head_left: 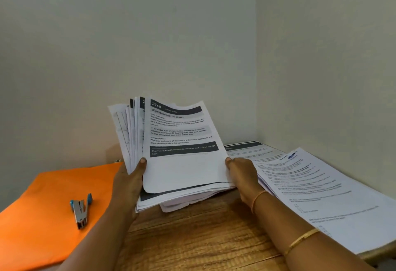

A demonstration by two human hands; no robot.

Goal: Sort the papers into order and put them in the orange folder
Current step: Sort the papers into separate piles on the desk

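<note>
With the fanned papers (182,163) gripped at their lower sides by the left hand (128,185) and the right hand (243,176), some could be dropped out of order before the orange folder (49,195), lying left of the left hand, is reached.

Matt white printed paper sheets (184,163); a smooth matt orange folder (49,198); a shiny metal stapler (80,209) with blue plastic ends; a grained brown wood bench (192,238), faintly glossy; matt painted walls (107,35)
</note>
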